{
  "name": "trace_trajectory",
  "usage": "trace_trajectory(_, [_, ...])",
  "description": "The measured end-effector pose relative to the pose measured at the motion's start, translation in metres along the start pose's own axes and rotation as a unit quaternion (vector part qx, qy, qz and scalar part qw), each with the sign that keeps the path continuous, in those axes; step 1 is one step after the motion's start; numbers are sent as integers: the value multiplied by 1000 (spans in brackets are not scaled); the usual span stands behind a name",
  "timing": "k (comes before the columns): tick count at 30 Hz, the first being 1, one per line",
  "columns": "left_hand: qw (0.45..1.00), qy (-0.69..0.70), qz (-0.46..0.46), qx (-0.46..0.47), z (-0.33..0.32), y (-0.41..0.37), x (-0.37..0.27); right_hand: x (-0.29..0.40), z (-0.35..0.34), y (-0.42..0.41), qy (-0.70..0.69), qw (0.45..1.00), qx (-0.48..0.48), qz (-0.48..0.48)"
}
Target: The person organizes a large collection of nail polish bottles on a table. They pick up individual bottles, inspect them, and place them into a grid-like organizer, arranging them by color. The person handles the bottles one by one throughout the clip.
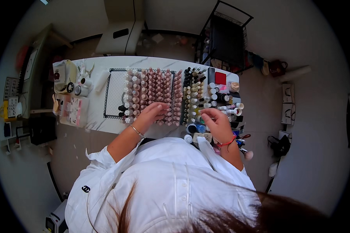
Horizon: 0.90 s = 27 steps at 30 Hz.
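Observation:
Many nail polish bottles with pink caps (156,84) stand in close rows on a white marble-patterned table (97,123). My left hand (151,115) is over the near part of these rows, fingers loosely spread and nothing visible in them. Whether its fingertips touch the caps is unclear. To the right is a group of small bottles with black, gold and white caps (196,84). My right hand (217,121) hovers at the near right of that group, thumb and fingers bent close together. Whether they pinch a small bottle there cannot be made out.
A lace-edged mat (115,90) lies partly under the pink rows. Plastic boxes (75,112) and a white roll (102,81) sit at left. A red square case (220,78), jars and brushes crowd the right end. A chair (119,38) and black cart (227,38) stand beyond.

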<state>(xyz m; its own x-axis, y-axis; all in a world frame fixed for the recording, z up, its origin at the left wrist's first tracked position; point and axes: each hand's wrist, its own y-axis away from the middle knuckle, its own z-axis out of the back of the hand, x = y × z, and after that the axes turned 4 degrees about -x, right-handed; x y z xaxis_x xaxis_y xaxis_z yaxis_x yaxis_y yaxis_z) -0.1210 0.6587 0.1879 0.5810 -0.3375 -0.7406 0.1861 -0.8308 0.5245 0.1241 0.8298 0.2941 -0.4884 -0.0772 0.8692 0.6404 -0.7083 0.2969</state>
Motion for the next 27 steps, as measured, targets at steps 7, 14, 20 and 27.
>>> trace_trajectory(7, [964,242,108,20,-19,-6,5,-6,-25,-23,-492,832,99,-235])
trace_trajectory(14, [972,181,147,-34,-60,-16,-4,-20,-85,-42,-453,830,66,-318])
trace_trajectory(20, [975,176,137,-6,-54,-38,18,-28,-95,-54,-444,831,66,-328])
trace_trajectory(27, [979,145,137,-41,-59,-34,11,-17,-84,-52,-437,837,68,-321])
